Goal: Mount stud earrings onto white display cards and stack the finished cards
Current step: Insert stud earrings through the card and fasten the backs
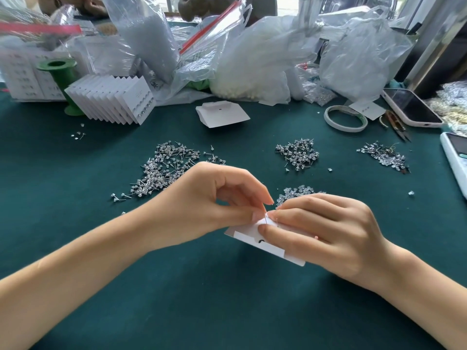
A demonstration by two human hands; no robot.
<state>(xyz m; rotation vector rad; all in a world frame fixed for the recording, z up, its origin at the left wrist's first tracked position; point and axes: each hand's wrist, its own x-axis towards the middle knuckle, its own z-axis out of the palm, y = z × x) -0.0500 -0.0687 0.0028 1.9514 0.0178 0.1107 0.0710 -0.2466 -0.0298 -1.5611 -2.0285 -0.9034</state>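
Both hands met over a white card [267,245] held just above the green tabletop [227,299]. The right hand [328,231] gripped the card, fingers curled over its top and thumb against its near face. The left hand [214,200] pinched what looked like a thin earring post [265,216] at the card's upper edge — too small to be sure. Loose stud earrings lay in piles beyond the hands: a large pile [166,170] to the left, a smaller one [298,154] to the right, another [384,155] further right. A fanned row of finished cards [113,99] stood at the back left, and blank cards [222,114] lay in the middle — near a tape roll [345,118] and a phone [412,107].
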